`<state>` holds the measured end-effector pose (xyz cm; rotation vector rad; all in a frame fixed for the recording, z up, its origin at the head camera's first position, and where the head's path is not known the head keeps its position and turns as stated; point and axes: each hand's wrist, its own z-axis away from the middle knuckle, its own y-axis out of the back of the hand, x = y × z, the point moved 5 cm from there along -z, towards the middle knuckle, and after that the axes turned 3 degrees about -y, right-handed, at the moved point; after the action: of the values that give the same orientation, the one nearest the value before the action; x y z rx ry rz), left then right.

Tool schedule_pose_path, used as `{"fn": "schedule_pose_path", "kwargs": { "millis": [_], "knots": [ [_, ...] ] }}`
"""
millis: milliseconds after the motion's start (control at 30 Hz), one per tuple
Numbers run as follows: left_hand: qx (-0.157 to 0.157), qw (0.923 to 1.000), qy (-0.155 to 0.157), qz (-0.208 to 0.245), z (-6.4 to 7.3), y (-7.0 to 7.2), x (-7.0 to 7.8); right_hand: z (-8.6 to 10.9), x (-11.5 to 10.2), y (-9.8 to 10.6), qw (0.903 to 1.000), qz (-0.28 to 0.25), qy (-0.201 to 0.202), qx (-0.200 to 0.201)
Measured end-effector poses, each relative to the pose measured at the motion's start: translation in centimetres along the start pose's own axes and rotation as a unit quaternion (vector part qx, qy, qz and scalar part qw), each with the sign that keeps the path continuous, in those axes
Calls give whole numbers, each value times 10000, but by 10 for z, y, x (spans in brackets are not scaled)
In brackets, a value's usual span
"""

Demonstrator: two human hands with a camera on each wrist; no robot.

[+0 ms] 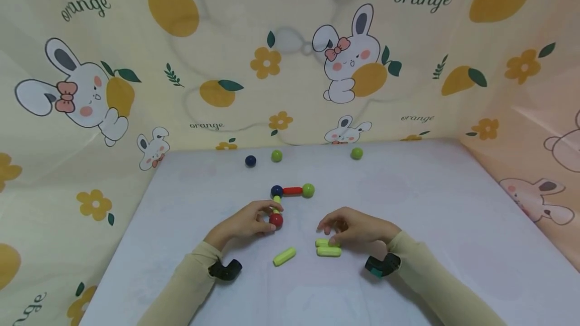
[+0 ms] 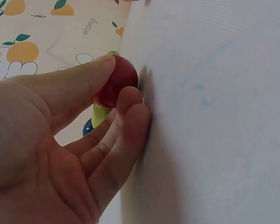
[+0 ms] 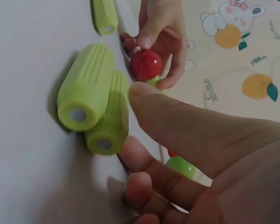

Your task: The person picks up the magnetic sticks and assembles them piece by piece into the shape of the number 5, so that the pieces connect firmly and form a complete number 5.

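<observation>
Pinching red ball (image 2: 123,77), left fingers (image 2: 119,156) bent

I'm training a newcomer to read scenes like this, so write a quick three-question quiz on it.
1. Which ball does the left hand grip: A green, B red, C blue?
2. True or false: the red stick links two green balls.
3. How many loose balls lie near the back of the table?

Key: 1. B, the red ball. 2. False; it links a blue ball and a green ball. 3. Three.
</observation>
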<state>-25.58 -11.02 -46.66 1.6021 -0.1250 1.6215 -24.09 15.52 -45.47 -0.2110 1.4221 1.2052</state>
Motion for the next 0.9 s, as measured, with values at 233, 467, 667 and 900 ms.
{"fn": "schedule_pose_path", "kwargs": {
  "millis": [233, 467, 667, 900],
  "knots": [
    [0, 10000, 65, -19, 1, 0, -1, -1, 3, -1, 9999, 85, 102, -101],
    [34, 9999, -1, -145, 0, -1, 1, 2, 1, 0, 9996, 123, 158, -208],
    [91, 9996, -82, -245, -1, -2, 3, 3, -1, 2, 9993, 307, 157, -120],
    [83, 9997, -90, -231, 1, -4, 5, 3, 2, 9, 9993, 296, 113, 189]
  ]
}}
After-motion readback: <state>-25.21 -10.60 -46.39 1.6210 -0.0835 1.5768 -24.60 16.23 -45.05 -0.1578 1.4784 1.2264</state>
